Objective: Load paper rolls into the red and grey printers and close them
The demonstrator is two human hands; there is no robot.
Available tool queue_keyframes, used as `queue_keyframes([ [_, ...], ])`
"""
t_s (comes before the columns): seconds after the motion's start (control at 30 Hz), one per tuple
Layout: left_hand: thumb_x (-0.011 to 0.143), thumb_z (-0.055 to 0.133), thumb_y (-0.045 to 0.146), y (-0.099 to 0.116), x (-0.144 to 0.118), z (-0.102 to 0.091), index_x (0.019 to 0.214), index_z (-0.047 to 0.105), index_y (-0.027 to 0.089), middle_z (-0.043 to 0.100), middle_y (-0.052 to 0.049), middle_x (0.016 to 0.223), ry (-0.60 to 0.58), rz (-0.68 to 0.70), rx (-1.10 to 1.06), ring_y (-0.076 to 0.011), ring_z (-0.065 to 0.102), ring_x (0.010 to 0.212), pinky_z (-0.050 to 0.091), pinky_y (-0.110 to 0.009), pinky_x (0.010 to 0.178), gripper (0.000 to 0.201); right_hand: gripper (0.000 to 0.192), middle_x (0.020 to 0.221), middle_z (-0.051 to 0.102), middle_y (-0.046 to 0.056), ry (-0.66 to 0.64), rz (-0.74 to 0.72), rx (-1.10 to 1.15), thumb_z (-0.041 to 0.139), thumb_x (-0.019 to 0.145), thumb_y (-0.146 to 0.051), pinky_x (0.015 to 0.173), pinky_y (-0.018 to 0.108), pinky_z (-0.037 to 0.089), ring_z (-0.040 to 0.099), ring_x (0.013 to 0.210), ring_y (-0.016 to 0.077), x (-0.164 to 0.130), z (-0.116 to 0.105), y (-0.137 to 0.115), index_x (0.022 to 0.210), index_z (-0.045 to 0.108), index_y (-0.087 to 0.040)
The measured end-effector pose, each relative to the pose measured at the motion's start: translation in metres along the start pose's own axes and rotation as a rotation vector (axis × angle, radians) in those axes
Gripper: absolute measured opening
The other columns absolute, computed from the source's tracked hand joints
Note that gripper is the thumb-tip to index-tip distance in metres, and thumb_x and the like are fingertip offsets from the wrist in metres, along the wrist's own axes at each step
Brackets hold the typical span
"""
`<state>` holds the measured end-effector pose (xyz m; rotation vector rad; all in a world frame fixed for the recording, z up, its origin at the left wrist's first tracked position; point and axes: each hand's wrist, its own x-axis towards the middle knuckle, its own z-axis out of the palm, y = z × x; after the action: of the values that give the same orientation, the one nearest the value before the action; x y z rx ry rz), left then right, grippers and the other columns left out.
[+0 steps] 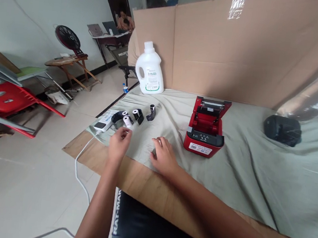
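My left hand (120, 143) is just in front of a small white paper roll (127, 121), its fingers curled together; whatever they hold, if anything, is hidden. To its right, my right hand (164, 156) hovers low over the cloth, thumb and fingers apart, with nothing visible in it. Behind the left hand are more rolls with black outer wraps, among them a black-wrapped roll (139, 115) and a partly unwound black strip (151, 113). A red and black label printer (204, 139) stands right of my right hand, its lid raised and its inside showing no roll.
A grey-green cloth (245, 158) covers the wooden table (87, 151). On the left lies a white power strip (104, 121) with a cable over the edge. A white jug (150, 70) stands before the cardboard wall (225, 50); a black object (283, 130) is far right.
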<state>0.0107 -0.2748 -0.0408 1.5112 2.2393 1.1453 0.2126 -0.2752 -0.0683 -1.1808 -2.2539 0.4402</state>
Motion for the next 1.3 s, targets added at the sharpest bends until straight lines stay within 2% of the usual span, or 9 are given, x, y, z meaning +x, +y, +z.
queue_keyframes([
  [0.07,0.086,0.053,0.041,0.004,-0.002,0.005,0.087,0.067,0.023,0.072,-0.003,0.08,-0.189,0.04,0.099,-0.0209,0.066,0.076,0.045,-0.029,0.067,0.023,0.047,0.125,0.055,0.015,-0.005,0.0,-0.005,0.056,0.084,-0.019,0.098,0.045,0.044,0.05,0.115,0.0294,0.0,-0.001,0.0,0.131,0.051,-0.014],
  [0.13,0.085,0.053,0.04,0.012,-0.004,0.009,0.081,0.069,0.024,0.074,-0.005,0.083,-0.304,0.062,0.22,-0.0227,0.067,0.079,0.044,-0.029,0.066,0.023,0.046,0.124,0.055,0.015,-0.015,-0.007,-0.019,0.056,0.085,-0.019,0.098,0.045,0.044,0.05,0.115,0.0299,0.0,-0.001,-0.001,0.13,0.052,-0.014],
  [0.37,0.083,0.053,0.037,0.06,0.008,0.026,0.081,0.073,0.024,0.076,-0.008,0.092,-0.417,0.127,0.455,-0.0261,0.068,0.086,0.044,-0.032,0.068,0.023,0.041,0.122,0.056,0.016,-0.019,-0.003,-0.045,0.058,0.084,-0.02,0.097,0.045,0.044,0.05,0.114,0.0305,0.0,-0.001,0.0,0.125,0.055,-0.014],
  [0.53,0.083,0.056,0.034,0.103,0.038,0.047,0.09,0.074,0.024,0.075,-0.009,0.096,-0.327,0.143,0.416,-0.0264,0.067,0.091,0.047,-0.033,0.074,0.021,0.04,0.121,0.056,0.016,-0.015,-0.011,-0.064,0.058,0.084,-0.019,0.096,0.045,0.044,0.051,0.111,0.0302,0.0,0.001,0.0,0.123,0.056,-0.014],
  [0.63,0.084,0.058,0.038,0.117,0.065,0.064,0.108,0.071,0.023,0.071,-0.012,0.11,-0.087,0.198,0.398,-0.0303,0.061,0.108,0.047,-0.037,0.083,0.031,0.04,0.12,0.056,0.015,-0.012,-0.01,-0.061,0.058,0.084,-0.018,0.096,0.044,0.044,0.051,0.111,0.0297,0.0,0.001,0.001,0.124,0.056,-0.014],
  [0.73,0.078,0.066,0.048,0.117,0.091,0.079,0.11,0.07,0.016,0.06,-0.019,0.126,0.083,0.162,0.495,-0.0383,0.047,0.124,0.043,-0.045,0.095,0.045,0.037,0.12,0.056,0.015,-0.009,-0.005,-0.056,0.058,0.084,-0.017,0.096,0.043,0.044,0.051,0.112,0.0292,0.0,0.001,0.001,0.121,0.056,-0.015],
  [0.83,0.075,0.069,0.055,0.106,0.106,0.091,0.104,0.072,0.013,0.055,-0.023,0.128,0.094,0.091,0.569,-0.0427,0.041,0.125,0.036,-0.051,0.1,0.05,0.038,0.121,0.056,0.014,-0.01,0.0,-0.044,0.058,0.084,-0.017,0.096,0.043,0.044,0.05,0.112,0.0285,0.0,0.001,0.001,0.122,0.056,-0.016],
  [1.0,0.077,0.066,0.052,0.088,0.11,0.103,0.1,0.074,0.011,0.056,-0.023,0.122,0.076,0.118,0.613,-0.0412,0.043,0.121,0.035,-0.049,0.099,0.048,0.042,0.122,0.056,0.014,-0.025,0.007,-0.011,0.058,0.084,-0.017,0.096,0.043,0.044,0.05,0.112,0.0283,0.0,0.001,0.001,0.126,0.054,-0.016],
  [1.3,0.075,0.066,0.056,0.09,0.123,0.102,0.103,0.074,0.013,0.059,-0.022,0.122,0.075,0.105,0.567,-0.0421,0.043,0.121,0.034,-0.051,0.098,0.052,0.043,0.122,0.056,0.014,-0.051,0.028,0.028,0.058,0.084,-0.016,0.097,0.044,0.043,0.049,0.115,0.0284,0.0,-0.001,0.002,0.126,0.054,-0.017],
])
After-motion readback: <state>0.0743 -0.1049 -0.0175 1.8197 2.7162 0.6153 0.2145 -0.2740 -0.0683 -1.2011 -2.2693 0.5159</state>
